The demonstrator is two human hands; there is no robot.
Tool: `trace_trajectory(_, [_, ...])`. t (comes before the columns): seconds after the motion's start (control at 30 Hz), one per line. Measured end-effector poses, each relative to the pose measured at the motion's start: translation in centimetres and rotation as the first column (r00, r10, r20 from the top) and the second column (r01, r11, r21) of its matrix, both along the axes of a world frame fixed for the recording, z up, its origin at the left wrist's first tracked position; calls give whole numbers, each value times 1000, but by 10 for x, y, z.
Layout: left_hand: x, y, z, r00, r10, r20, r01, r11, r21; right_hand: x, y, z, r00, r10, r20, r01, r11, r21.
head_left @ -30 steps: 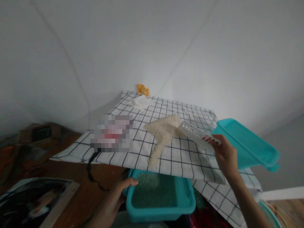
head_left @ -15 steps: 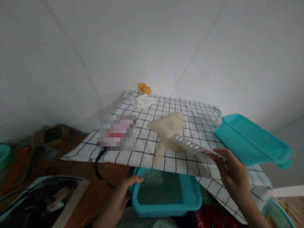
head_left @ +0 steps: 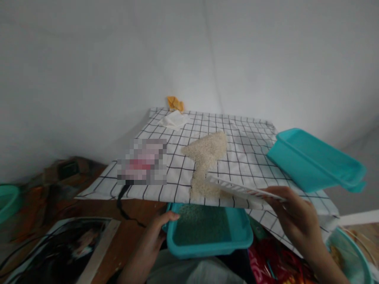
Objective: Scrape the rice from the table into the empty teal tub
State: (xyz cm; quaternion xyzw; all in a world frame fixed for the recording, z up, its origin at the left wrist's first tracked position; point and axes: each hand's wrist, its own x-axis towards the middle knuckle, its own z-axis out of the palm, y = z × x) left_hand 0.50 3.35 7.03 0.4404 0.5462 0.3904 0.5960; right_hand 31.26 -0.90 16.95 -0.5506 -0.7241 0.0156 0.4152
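Pale grains that look like rice (head_left: 209, 152) lie in a flat pile on a checked tablecloth (head_left: 177, 157), with a trail running to the front edge. My right hand (head_left: 293, 213) is closed on one end of a long white slotted strip (head_left: 237, 188), whose far end rests in the grains near that edge. Below the edge, a teal plastic tub (head_left: 207, 250) with grains inside sits at my lap. My left hand (head_left: 158, 232) grips the tub's left rim, thumb on top.
Another teal tub (head_left: 319, 161) stands tilted at the table's right. A blurred pinkish item (head_left: 143, 161) with a black strap lies at left. A white cloth (head_left: 174, 120) and an orange cloth (head_left: 175, 103) are at the back. A clear bin (head_left: 349, 256) stands low right.
The strip has come toward the front edge, drawing grains along, so the trail there is wider. My left hand still holds the tub. The view has shifted slightly.
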Motion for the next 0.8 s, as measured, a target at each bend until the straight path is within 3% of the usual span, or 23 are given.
trace_trajectory(0.23, [13,10,5,968,124,217,-54,952,-301,0,-9,4,998,63,-19,-63,997,-43])
trace_trajectory(0.4, [9,9,-3,967,105,234,-33,956,-292,3,-18,7,999,50,10,-49,992,-113])
trace_trajectory(0.53, [1,4,-9,980,40,194,4,975,-222,7,-20,3,998,66,-3,-66,993,-98])
trace_trajectory(0.63, [2,4,-8,982,40,186,-1,978,-210,14,-11,-1,989,-98,-114,102,994,27])
trace_trajectory(0.73, [6,7,-4,981,58,186,-17,976,-216,27,14,-2,926,-317,-208,341,935,94])
trace_trajectory(0.8, [9,9,-2,983,57,172,-18,975,-219,38,39,0,906,-364,-214,391,915,99])
